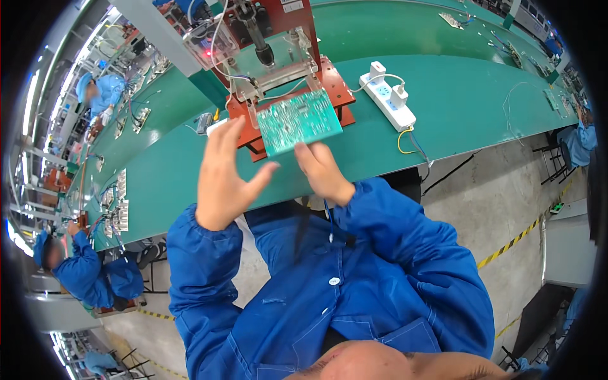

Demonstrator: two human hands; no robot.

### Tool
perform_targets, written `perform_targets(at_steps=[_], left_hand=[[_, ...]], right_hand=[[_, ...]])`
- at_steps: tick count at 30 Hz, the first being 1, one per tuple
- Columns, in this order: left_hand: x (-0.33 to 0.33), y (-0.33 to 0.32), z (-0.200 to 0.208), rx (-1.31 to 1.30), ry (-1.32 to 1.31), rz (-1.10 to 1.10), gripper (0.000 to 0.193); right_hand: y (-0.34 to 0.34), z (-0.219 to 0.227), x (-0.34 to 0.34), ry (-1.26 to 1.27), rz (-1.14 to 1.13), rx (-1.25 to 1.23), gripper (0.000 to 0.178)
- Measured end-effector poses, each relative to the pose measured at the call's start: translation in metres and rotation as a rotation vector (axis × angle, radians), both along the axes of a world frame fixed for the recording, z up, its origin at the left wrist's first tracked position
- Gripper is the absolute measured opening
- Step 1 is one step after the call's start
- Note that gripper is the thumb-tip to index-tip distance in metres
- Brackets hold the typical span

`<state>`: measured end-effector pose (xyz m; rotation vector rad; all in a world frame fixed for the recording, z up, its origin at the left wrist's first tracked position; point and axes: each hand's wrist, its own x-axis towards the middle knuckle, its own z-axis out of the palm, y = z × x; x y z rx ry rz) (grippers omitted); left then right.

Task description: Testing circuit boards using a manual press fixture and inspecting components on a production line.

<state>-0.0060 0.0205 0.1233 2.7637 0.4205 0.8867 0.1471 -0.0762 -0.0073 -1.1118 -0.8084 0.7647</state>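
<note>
A green circuit board, its face dotted with many silvery solder points, lies tilted at the front of a red machine base. My right hand pinches the board's near edge with thumb and fingers. To the board's left, my left hand is raised with thumb and fingers apart, holding nothing. Its fingertips come close to the red base. Above the board stands the machine's dark vertical spindle, behind a clear plastic guard.
A white power strip with plugs in it lies right of the machine on the green bench. Cables run off the bench's front edge. Co-workers in blue sit along the far left line, with boards and wires before them.
</note>
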Motion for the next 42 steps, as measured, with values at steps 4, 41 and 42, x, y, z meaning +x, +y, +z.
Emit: perform_targets(at_steps=[4,41,42], left_hand=[[0.008,0.012,0.015,-0.069,-0.215,0.091,0.046],[-0.006,-0.015,-0.095,-0.229,-0.271,0.183,0.029],[-0.018,-0.013,-0.121,-0.312,-0.291,0.232,0.025]], right_hand=[[0.066,-0.006,0.030,-0.004,-0.045,-0.026,0.046],[0.029,-0.018,0.063,-0.466,0.078,-0.176,0.070],[0.017,-0.005,0.058,-0.371,0.104,-0.191,0.071]])
